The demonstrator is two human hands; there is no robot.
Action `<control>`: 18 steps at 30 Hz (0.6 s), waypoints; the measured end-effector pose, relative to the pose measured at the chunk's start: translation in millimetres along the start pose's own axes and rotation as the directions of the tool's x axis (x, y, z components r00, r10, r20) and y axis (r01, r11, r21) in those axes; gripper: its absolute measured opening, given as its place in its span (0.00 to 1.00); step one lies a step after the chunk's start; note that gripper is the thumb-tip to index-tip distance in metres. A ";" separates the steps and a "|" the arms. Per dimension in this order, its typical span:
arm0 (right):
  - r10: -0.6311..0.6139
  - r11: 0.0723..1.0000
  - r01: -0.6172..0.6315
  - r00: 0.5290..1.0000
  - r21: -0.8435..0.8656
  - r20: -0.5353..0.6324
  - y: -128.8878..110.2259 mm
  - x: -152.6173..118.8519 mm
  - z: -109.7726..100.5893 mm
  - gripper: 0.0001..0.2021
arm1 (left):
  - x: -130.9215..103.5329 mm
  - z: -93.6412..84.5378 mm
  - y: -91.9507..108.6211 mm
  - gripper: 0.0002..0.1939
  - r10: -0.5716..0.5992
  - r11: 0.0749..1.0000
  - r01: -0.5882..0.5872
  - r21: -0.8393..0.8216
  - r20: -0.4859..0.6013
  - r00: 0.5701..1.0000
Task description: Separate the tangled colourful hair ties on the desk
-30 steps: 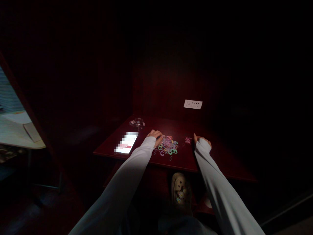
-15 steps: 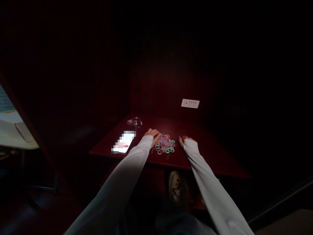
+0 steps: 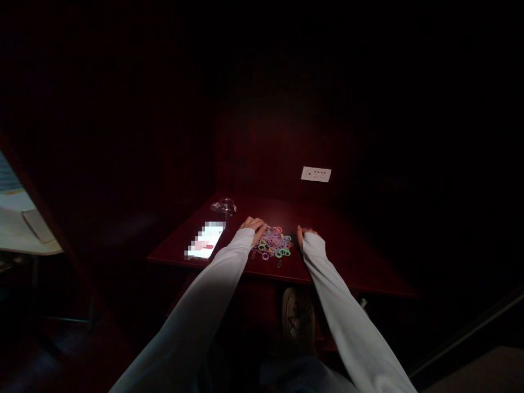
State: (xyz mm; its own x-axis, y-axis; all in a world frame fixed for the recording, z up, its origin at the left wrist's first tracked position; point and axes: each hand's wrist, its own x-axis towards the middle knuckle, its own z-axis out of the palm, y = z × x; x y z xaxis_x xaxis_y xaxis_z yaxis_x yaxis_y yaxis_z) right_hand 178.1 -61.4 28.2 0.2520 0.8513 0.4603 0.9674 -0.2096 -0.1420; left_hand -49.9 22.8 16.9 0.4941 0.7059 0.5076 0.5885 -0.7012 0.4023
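Your left hand (image 3: 254,225) rests on the left edge of the pile of small coloured rings (image 3: 274,244), fingers curled loosely over the nearest rings; whether any ring is pinched between the fingers cannot be told. Your right hand (image 3: 305,233) sits at the right edge of the same pile, touching it or just beside it. Most of this hand is covered by the pale sleeve (image 3: 339,311), so you cannot tell whether it is open or closed. The pile lies between your two hands, near the front edge of the table (image 3: 352,256).

The table is a dark red wooden surface set into a corner. A lit phone (image 3: 206,246) lies flat on it, left of your left hand and apart from the rings. A small clear glass dish (image 3: 224,206) stands near the back left corner of the table. A white socket plate (image 3: 315,174) is fixed to the dark back wall, above the table and right of the pile.

Below the front edge of the table, a shoe (image 3: 298,319) shows between your forearms. The room is very dark; only the tabletop is lit. At the far left, a pale second table (image 3: 20,240) stands well apart, with a flat book (image 3: 37,225) on it.
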 end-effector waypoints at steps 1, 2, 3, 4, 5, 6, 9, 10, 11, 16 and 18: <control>-0.007 1.000 0.007 1.000 -0.024 0.003 0.4 -1.1 1.3 0.27 | -0.2 0.3 0.7 0.13 0.002 1.000 -0.002 -0.003 -0.010 1.000; -0.029 0.999 0.030 0.999 -0.036 0.014 0.4 -2.5 2.6 0.27 | -0.3 0.7 1.6 0.13 0.002 1.000 -0.002 -0.007 -0.023 1.000; -0.065 0.997 0.066 0.997 -0.029 0.028 -0.1 -3.7 3.7 0.26 | -0.5 1.2 2.4 0.13 0.000 1.000 0.000 -0.011 -0.039 0.999; -0.109 0.994 0.109 0.993 -0.001 0.040 -1.2 -4.6 4.5 0.25 | -0.6 1.7 3.3 0.13 -0.006 1.000 0.005 -0.015 -0.059 0.998; -0.154 0.987 0.152 0.987 0.043 0.045 -2.8 -4.9 5.1 0.24 | -0.7 2.1 4.0 0.13 -0.013 1.000 0.011 -0.020 -0.079 0.997; -0.194 0.977 0.189 0.980 0.098 0.051 -4.9 -4.5 5.4 0.23 | -0.9 2.6 4.6 0.13 -0.020 1.000 0.017 -0.025 -0.095 0.995; -0.241 0.943 0.210 0.966 0.256 0.093 -12.7 0.7 6.8 0.23 | -0.8 3.7 4.8 0.13 -0.030 0.999 0.026 -0.031 -0.106 0.994; -0.243 0.932 0.204 0.965 0.299 0.101 -15.3 2.9 7.8 0.24 | -0.7 4.1 4.4 0.13 -0.029 0.999 0.026 -0.032 -0.102 0.994; -0.248 0.920 0.204 0.964 0.335 0.095 -17.7 4.8 9.3 0.24 | -0.5 4.6 3.9 0.13 -0.030 0.999 0.026 -0.031 -0.102 0.994; -0.273 0.870 0.262 0.962 0.418 -0.035 -22.6 5.5 16.4 0.21 | 1.2 6.4 1.3 0.12 -0.020 0.999 0.016 -0.030 -0.116 0.993; -0.292 0.858 0.290 0.954 0.423 -0.062 -21.8 3.0 16.5 0.20 | 1.5 6.3 0.6 0.11 -0.017 0.999 0.014 -0.033 -0.096 0.995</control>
State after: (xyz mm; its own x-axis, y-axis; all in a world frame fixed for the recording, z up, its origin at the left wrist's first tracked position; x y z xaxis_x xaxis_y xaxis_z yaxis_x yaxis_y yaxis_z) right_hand 157.3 -46.3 18.3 -0.0405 0.8436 0.5355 0.8931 0.2709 -0.3591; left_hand -44.8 24.1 13.2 0.4202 0.7051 0.5712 0.5743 -0.6940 0.4343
